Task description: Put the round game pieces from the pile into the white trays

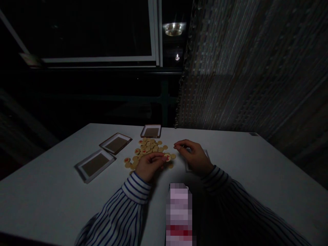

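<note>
My left hand [150,165] pinches a round wooden chess piece [167,157] with a red character on its upward face. Beneath and behind that hand lies a loose pile of similar pieces [147,147], some blank side up, a few showing red marks. To the right, my right hand [196,157] hovers with thumb and forefinger pressed together; whether anything is between the tips is too dark to make out. Partly hidden under the right hand is a light-edged shallow box [207,154]. A couple of pieces [173,156] lie between the two hands.
On the white table [51,191], an open tray [95,164] and a brown-rimmed tray [116,142] lie at left, another small tray [151,131] at the back. A pixelated object [179,212] is at the front. A string curtain [230,68] hangs behind, right of a dark window.
</note>
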A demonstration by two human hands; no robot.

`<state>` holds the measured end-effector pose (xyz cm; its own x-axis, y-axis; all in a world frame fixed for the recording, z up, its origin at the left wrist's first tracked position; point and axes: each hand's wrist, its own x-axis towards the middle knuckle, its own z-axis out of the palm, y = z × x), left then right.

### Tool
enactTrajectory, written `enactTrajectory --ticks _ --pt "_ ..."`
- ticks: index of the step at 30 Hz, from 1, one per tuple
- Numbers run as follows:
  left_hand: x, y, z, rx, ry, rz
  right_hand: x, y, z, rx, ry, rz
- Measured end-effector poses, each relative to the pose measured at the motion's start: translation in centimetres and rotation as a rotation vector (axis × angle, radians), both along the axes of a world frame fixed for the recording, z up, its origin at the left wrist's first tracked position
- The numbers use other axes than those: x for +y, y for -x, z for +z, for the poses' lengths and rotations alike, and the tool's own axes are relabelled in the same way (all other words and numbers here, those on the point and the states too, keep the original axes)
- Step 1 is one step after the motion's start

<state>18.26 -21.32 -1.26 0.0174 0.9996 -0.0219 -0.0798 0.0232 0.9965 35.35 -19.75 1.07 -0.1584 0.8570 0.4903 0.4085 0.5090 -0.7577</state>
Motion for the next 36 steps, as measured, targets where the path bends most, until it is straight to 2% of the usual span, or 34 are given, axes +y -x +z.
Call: enactTrajectory --ticks 9,21,27,33,36 --pt "0.5 -2.4 -0.1 -0.027 -0.039 -0.111 -0.9 -2.3 -1.7 -0.007 0.047 -0.037" --pt "1.3 -4.2 -0.2 0.005 -0.039 -0.212 -2.3 -3.9 -3.1 0.016 0.085 -0.109" --pt "1.5 -5.4 -0.4 0.032 -0.077 -0.216 -2.4 -4.4 -4.2 0.057 0.128 -0.137" --pt "1.5 -5.8 -1.9 -0.028 -0.031 -0.185 -2.2 -5.0 -5.4 0.082 0.162 -0.196" --pt "1.3 -6.0 -2.3 -0.065 0.011 -0.159 -2.3 -5.3 -5.4 0.062 0.154 -0.166"
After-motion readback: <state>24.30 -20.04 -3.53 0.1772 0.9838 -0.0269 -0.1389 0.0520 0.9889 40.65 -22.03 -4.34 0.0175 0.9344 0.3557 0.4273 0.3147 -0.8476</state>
